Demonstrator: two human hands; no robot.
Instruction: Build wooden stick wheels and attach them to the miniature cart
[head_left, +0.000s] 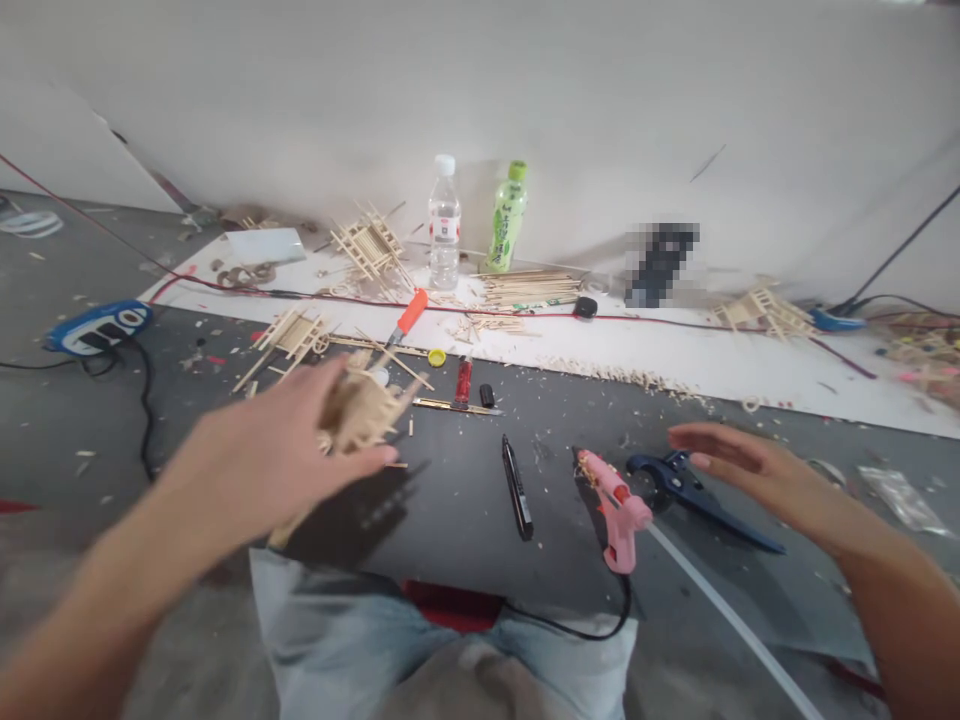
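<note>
My left hand (292,440) grips a small wooden stick model (364,405), raised over the dark table and partly blurred. The hand covers much of the model's left side. On the right, my right hand (750,465) is open, fingers stretched out and holding nothing. Just beside and below its fingertips are dark blue cutters (705,505) with long handles. A pink glue gun (619,510), a long pale glue stick poking out of its back, rests left of the cutters. Further left on the table is a black marker (517,488).
Behind the model lie an orange-handled knife (409,315), a red tube (464,380) and another stick model (292,340). A water bottle (445,225) and a green bottle (507,220) stand by the wall near bundled sticks (532,290). A cord (577,632) runs along the front edge.
</note>
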